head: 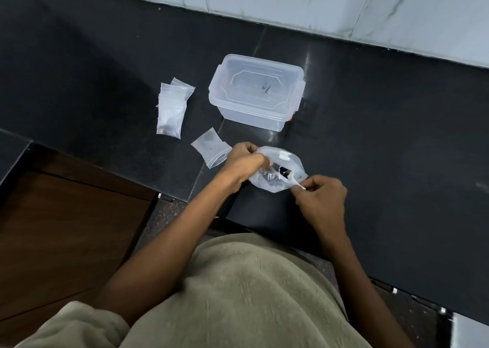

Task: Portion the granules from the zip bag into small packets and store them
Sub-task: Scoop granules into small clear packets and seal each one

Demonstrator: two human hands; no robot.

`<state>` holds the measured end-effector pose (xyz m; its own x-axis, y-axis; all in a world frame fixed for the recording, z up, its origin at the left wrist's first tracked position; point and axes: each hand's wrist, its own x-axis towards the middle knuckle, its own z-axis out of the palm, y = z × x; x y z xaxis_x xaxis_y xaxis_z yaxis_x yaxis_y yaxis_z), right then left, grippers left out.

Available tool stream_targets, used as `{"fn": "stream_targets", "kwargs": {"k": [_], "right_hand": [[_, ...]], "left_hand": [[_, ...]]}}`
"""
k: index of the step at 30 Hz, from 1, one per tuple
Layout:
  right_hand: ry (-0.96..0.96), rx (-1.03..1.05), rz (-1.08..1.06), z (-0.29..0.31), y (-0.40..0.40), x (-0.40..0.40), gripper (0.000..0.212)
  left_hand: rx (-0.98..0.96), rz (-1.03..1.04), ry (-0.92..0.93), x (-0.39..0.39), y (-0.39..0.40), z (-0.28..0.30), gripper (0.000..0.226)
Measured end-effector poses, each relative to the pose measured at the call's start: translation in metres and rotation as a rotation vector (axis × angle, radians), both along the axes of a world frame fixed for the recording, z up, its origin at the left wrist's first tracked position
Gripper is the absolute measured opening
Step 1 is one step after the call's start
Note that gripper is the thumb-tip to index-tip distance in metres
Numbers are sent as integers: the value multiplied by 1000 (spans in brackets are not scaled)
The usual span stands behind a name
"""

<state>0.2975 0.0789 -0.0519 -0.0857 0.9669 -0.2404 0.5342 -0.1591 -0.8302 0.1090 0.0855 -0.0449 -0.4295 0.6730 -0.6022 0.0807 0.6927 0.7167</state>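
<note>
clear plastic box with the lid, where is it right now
In the head view the lidded clear box stands on the black counter, up and centre, near the tiled wall. The pile of small packets lies to its left, the zip bag below it.

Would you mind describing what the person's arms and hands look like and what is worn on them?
Both forearms are bare, with no sleeves reaching them. The left hand and right hand carry no gloves, rings, watch or bracelets that I can see. The only clothing in view is a fuzzy, olive-beige fleece garment covering the torso.
</note>
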Motion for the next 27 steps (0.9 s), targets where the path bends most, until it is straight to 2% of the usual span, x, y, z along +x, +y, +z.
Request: {"fn": "stream_targets", "kwargs": {"k": [5,9,15,18,21,23,27], "right_hand": [[382,-328,-191,5,13,12,15],[558,-411,-212,4,16,25,15],[501,-281,-87,3,11,31,14],[460,-246,-160,2,11,30,17],[429,-240,-285,1,11,29,17],[414,-235,-323,1,12,28,13],[486,-300,-326,3,16,26,10]], "left_hand": [[138,8,201,0,1,0,14],[139,-79,275,8,0,-3,10],[165,-173,290,14,3,-10,6],[161,-204,223,17,3,-10,16],[110,-258,146,16,1,-8,40],[94,-306,159,16,0,-7,50],[163,-303,241,19,-2,-8,46]]}}
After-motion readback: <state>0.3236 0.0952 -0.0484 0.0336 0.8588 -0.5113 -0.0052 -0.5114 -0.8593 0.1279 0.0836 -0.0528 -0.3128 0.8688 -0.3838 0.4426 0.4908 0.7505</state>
